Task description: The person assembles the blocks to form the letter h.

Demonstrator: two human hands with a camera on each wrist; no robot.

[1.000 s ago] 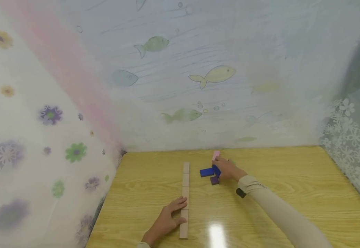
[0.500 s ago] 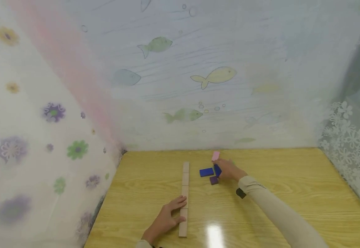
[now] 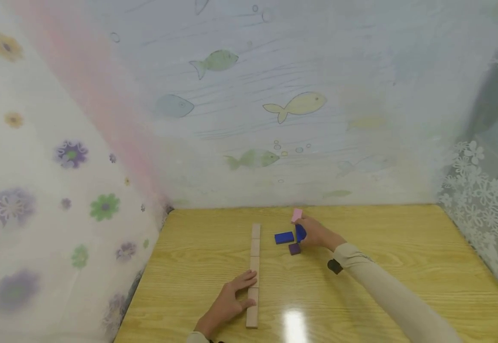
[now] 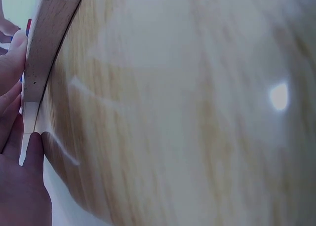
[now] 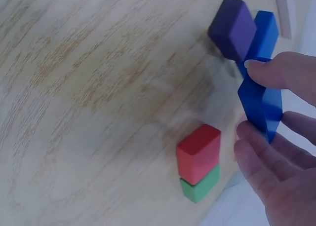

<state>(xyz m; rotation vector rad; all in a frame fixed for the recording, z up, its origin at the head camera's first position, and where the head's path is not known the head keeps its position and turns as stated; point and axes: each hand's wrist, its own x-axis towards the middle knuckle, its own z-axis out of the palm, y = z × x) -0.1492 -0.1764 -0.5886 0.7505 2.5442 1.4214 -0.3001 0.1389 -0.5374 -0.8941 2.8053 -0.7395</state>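
A straight row of plain wooden blocks (image 3: pixel 255 247) runs away from me on the table. My left hand (image 3: pixel 227 302) lies at its left side, fingers and thumb touching the nearer blocks. In the left wrist view a wooden block (image 4: pixel 47 48) stands close by the fingers. My right hand (image 3: pixel 317 234) pinches a blue wedge-shaped block (image 5: pixel 261 105) between thumb and fingers. Beside it lie a flat blue block (image 3: pixel 284 237) and a purple block (image 3: pixel 294 248). Just beyond the hand is a pink block (image 3: pixel 297 215).
The right wrist view shows a red block (image 5: pixel 199 154) and a green block (image 5: pixel 201 184) together; my right hand hides them from the head view. The wood-grain table (image 3: pixel 381 276) meets a painted wall (image 3: pixel 214 186) at the back.
The blue wedge-shaped block has turned slightly in my right hand, and a narrow gap shows between it and the flat blue block. My left hand stays on the wooden row.
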